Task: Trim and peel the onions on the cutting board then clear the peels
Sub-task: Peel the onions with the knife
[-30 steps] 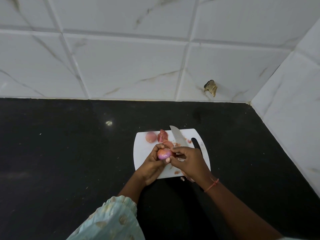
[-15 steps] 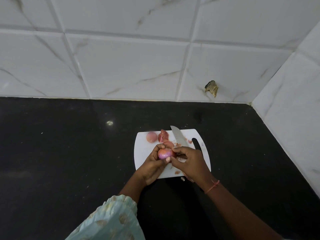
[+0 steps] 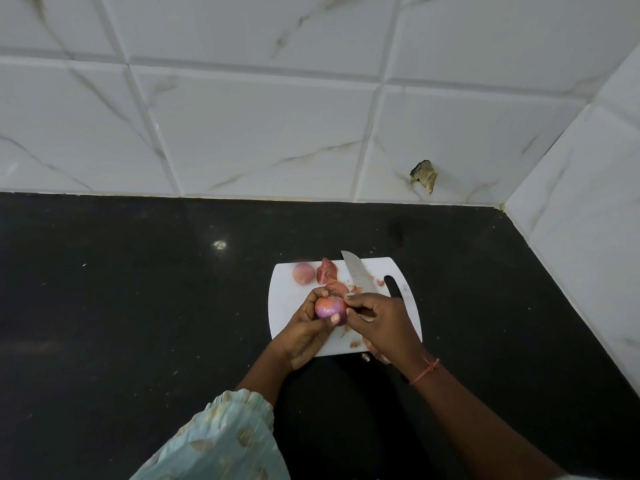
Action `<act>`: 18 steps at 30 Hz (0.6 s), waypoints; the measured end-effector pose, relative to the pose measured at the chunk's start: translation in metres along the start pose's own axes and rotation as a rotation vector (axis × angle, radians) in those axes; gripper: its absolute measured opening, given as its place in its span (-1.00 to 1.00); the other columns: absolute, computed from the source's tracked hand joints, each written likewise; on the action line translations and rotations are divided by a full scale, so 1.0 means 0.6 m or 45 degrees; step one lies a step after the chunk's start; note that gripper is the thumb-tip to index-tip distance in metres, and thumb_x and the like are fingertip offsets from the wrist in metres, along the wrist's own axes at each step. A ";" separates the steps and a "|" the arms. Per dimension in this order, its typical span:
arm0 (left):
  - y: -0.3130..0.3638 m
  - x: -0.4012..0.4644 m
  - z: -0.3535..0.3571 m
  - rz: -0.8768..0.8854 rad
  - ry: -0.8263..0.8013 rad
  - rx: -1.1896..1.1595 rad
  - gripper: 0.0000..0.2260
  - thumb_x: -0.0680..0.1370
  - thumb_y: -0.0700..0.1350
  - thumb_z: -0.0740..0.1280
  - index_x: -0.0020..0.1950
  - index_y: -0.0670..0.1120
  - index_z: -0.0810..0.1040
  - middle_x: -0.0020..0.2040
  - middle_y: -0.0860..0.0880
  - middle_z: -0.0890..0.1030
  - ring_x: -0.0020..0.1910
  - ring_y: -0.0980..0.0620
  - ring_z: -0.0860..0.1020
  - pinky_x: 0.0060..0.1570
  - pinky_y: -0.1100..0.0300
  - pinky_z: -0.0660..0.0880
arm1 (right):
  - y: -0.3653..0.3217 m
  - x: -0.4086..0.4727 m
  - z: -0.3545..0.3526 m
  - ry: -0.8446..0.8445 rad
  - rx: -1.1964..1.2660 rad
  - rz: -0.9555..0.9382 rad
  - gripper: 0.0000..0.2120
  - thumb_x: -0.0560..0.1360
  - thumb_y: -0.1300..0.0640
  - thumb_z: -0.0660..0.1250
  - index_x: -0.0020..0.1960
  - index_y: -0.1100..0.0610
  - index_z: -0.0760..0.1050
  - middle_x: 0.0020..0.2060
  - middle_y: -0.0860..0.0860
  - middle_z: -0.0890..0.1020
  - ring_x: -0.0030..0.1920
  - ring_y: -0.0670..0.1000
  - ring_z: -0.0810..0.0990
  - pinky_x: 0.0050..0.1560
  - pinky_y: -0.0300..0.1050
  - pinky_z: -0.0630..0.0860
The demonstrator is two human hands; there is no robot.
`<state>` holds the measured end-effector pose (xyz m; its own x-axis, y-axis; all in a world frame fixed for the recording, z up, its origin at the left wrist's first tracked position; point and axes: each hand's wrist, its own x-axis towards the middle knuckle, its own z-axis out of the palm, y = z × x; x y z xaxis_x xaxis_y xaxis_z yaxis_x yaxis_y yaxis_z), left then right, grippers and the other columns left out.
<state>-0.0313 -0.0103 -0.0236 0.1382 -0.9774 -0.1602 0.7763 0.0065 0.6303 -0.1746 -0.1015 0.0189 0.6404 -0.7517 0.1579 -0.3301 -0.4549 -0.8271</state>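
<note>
Onion held over board centre in left hand grip; right hand fingertips pinch its skin. Part peeled. One peeled onion at far-left corner; peels, knife at far edge. Clearing not begun.

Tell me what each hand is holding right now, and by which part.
The left hand cups the onion round its near side, thumb on front. The right hand pinches at the onion's right end, apparently its peel. The knife lies unheld.

One head-worn view looks forward and down, from above, at the black counter.
</note>
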 end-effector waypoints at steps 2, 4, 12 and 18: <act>0.001 -0.002 0.001 -0.001 0.000 -0.015 -0.62 0.46 -0.41 0.35 0.19 -0.09 0.40 0.19 -0.17 0.58 0.18 -0.09 0.59 0.22 0.09 0.57 | 0.000 -0.002 0.000 -0.030 0.022 0.006 -0.71 0.38 0.20 0.55 0.08 0.14 0.66 -0.06 -0.10 0.69 0.02 -0.18 0.66 0.10 -0.24 0.58; 0.002 -0.003 0.003 -0.005 0.002 -0.016 -0.61 0.46 -0.41 0.34 0.19 -0.08 0.40 0.18 -0.17 0.59 0.16 -0.09 0.60 0.19 0.10 0.58 | -0.001 -0.002 0.001 -0.031 0.009 -0.008 -0.71 0.36 0.18 0.57 0.08 0.13 0.66 -0.08 -0.13 0.68 0.01 -0.19 0.65 0.09 -0.25 0.58; 0.004 -0.004 0.006 -0.017 -0.003 0.002 -0.60 0.44 -0.37 0.42 0.19 -0.08 0.42 0.18 -0.16 0.61 0.18 -0.10 0.60 0.20 0.08 0.58 | 0.002 -0.003 0.006 0.029 0.020 -0.023 -0.78 0.41 0.23 0.51 0.06 0.17 0.68 -0.09 -0.13 0.68 0.02 -0.17 0.66 0.11 -0.21 0.58; 0.002 -0.004 0.006 -0.018 0.018 0.025 -0.61 0.45 -0.40 0.36 0.19 -0.08 0.42 0.19 -0.14 0.62 0.21 -0.09 0.60 0.20 0.07 0.57 | 0.004 -0.005 0.008 0.063 0.030 0.007 -0.81 0.43 0.30 0.48 0.04 0.19 0.69 -0.08 -0.10 0.70 -0.01 -0.19 0.66 -0.01 -0.25 0.60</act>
<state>-0.0327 -0.0089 -0.0197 0.1360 -0.9742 -0.1803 0.7661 -0.0120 0.6426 -0.1742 -0.0983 0.0138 0.6033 -0.7771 0.1793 -0.3166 -0.4397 -0.8405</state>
